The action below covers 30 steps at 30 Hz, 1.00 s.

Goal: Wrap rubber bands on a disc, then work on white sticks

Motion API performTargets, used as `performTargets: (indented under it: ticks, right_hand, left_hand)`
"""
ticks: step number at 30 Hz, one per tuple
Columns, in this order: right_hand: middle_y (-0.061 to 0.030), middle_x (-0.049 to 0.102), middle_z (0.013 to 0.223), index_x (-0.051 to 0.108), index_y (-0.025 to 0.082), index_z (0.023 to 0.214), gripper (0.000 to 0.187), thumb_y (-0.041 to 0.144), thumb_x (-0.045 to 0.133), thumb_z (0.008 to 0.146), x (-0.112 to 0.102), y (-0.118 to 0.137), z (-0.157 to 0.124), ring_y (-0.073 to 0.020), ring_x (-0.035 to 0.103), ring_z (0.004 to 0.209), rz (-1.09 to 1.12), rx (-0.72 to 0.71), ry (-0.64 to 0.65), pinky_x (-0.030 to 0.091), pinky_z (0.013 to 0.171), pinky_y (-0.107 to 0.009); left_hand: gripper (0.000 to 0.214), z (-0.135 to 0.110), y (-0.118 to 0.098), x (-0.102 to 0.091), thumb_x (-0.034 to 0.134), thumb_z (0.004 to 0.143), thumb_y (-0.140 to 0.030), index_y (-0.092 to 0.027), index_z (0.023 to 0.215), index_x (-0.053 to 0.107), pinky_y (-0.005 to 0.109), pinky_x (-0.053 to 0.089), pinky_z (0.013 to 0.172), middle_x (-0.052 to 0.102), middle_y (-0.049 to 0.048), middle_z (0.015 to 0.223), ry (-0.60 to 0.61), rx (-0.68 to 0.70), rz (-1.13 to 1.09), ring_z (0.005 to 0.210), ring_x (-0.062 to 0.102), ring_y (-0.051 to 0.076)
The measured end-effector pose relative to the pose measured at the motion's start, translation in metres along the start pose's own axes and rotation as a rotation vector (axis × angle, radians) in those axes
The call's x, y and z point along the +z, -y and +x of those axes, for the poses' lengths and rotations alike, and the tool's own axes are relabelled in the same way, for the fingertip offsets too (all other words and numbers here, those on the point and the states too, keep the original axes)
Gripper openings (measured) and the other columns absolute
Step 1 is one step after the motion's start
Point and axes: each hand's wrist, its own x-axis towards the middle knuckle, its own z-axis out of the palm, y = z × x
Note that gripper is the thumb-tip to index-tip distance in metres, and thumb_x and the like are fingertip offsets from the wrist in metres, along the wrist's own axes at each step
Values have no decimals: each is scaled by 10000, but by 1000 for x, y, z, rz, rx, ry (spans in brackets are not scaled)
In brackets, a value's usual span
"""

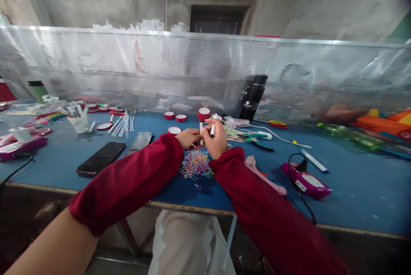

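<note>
My right hand (218, 140) is closed around a short white tube (212, 129) held upright. My left hand (189, 137) is closed beside it, pinching another thin white stick (201, 128); the two hands almost touch. Both arms wear dark red sleeves. A heap of small coloured rubber bands (196, 165) lies on the blue table (353, 180) just below the hands.
A black phone (101, 158) lies to the left, a white cup of pens (79, 123) and red-rimmed lids (174, 130) behind it. A black flask (253, 97) stands against the perforated metal screen (205, 73). Green-handled pliers (257, 140) and a purple device with cable (306, 180) lie right.
</note>
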Motion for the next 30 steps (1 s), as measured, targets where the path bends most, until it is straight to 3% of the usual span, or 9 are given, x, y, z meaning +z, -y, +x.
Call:
performTargets:
  ticks: [5,9,12,17,21,30]
  right_hand:
    - [-23,669,772,560,219,1049,198,280,534,863,-2,1,2,-205,639,732,29,2,-4,509,726,-349]
    - [-35,667,796,578,228,1148,301,398,413,962,-7,2,6,-178,633,701,162,19,-123,517,686,-332]
    - [-28,625,734,656,220,1036,320,399,401,963,-13,5,10,-174,616,702,168,-3,-194,503,671,-319]
    - [11,595,661,585,204,831,75,270,552,841,-17,7,13,-146,558,593,132,15,-232,450,588,-281]
    - [37,531,576,497,213,652,193,254,566,828,-17,9,11,-132,498,539,84,-4,-238,399,570,-278]
    - [42,545,575,503,220,670,214,305,551,860,-18,12,10,-137,506,544,87,15,-225,401,583,-279]
  left_hand:
    - [209,3,2,-3,619,846,-278,-147,702,543,174,308,422,552,-23,544,-28,65,8,450,484,60]
    - [140,3,2,-4,653,825,-235,-143,786,555,166,322,433,580,-24,581,-24,109,-32,464,498,55]
    - [109,1,1,-3,637,840,-219,-145,841,556,162,336,442,580,-31,577,-17,72,-43,458,504,54]
    - [123,-1,-1,-1,569,880,-192,-156,778,509,179,356,431,584,-29,570,11,54,-25,436,498,63]
    - [166,-2,-2,0,556,889,-197,-160,740,491,189,369,436,585,-29,557,27,26,8,431,510,70]
    - [164,-5,-6,3,567,886,-179,-159,743,489,192,436,497,610,-28,598,16,-1,-22,469,544,64]
